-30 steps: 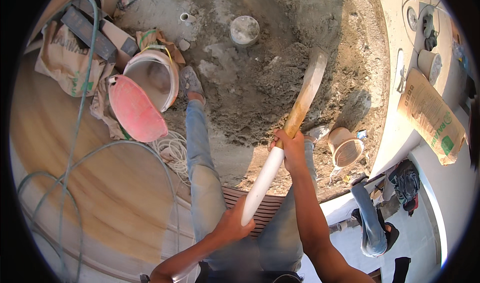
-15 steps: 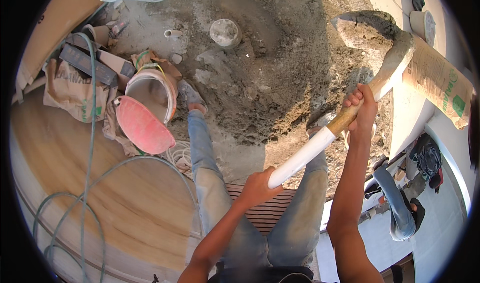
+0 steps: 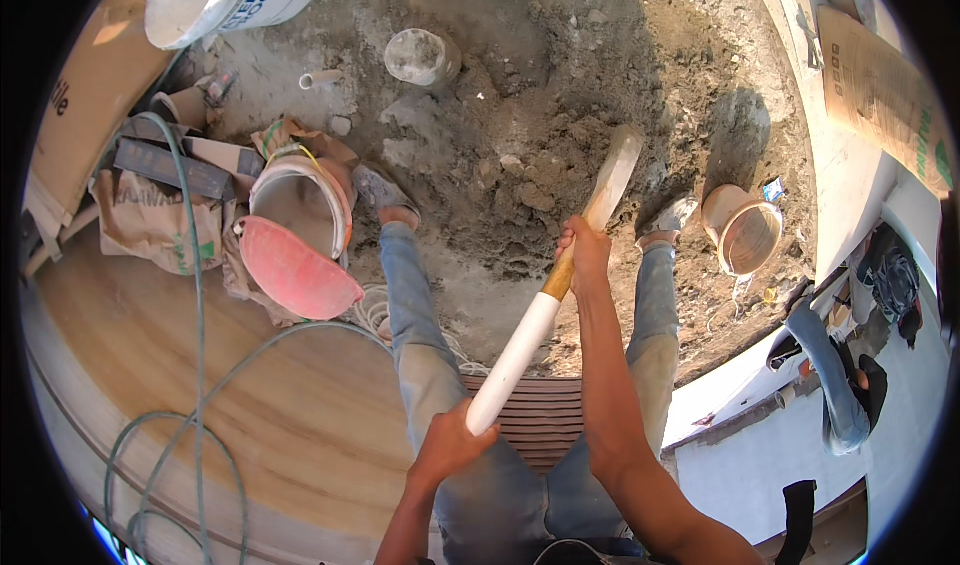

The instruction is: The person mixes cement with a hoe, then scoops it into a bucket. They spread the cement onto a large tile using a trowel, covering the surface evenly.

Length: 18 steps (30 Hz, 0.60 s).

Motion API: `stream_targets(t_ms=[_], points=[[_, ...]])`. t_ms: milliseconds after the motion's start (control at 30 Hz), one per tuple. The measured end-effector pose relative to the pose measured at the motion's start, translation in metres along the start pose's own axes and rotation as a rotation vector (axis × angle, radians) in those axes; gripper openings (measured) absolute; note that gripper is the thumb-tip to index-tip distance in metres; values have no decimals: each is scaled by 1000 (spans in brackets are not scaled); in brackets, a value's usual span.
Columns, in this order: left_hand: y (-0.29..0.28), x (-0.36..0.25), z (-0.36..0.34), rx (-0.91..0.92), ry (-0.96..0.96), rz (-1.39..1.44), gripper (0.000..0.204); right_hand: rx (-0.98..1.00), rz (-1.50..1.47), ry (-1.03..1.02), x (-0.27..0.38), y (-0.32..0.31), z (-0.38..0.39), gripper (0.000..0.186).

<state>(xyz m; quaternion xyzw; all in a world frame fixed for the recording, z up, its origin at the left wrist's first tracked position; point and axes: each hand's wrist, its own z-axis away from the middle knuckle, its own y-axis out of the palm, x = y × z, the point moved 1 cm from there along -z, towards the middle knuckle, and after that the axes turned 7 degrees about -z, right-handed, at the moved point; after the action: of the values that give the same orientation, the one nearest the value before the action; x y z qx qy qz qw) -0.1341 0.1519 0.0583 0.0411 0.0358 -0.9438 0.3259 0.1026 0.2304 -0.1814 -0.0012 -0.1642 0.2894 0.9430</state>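
Note:
My left hand (image 3: 455, 440) is wrapped round the white lower end of a long-handled hoe (image 3: 515, 360). Further up, my right hand (image 3: 585, 250) grips the wooden part of the same handle. Beyond it the handle slants away to the upper right and ends over a heap of loose, grey-brown damp mortar or soil (image 3: 530, 185). The hoe's blade is hidden, down at the heap. My feet stand apart on either side of the near edge of the heap.
A bucket (image 3: 300, 205) with a red dustpan-like scoop (image 3: 300, 270) stands left, near paper sacks (image 3: 160, 220) and a green hose (image 3: 195, 295). Another bucket (image 3: 742, 230) is right of my right foot. A white tub (image 3: 230, 5) and a small round container (image 3: 420, 57) stand farther off.
The hoe has come down from the upper right, where its blade was raised, onto the heap. Both hands have moved left and nearer with it. The view has shifted slightly.

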Motion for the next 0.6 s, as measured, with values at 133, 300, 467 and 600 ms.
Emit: stream_targets(t_ms=[133,300,467,600], points=[[-75,131,-25,-412,159,-408,31,-75,-245,-9,-51,21,79,10],[-112,183,-138,-443,246,-467,28,65,-411,-190,-57,45,131,18],[-44,-7,-166,-266,563,-160,28,292,-258,-574,130,61,116,9],[59,-64,-168,-292,371,135,30,273,83,-527,177,77,20,13]])
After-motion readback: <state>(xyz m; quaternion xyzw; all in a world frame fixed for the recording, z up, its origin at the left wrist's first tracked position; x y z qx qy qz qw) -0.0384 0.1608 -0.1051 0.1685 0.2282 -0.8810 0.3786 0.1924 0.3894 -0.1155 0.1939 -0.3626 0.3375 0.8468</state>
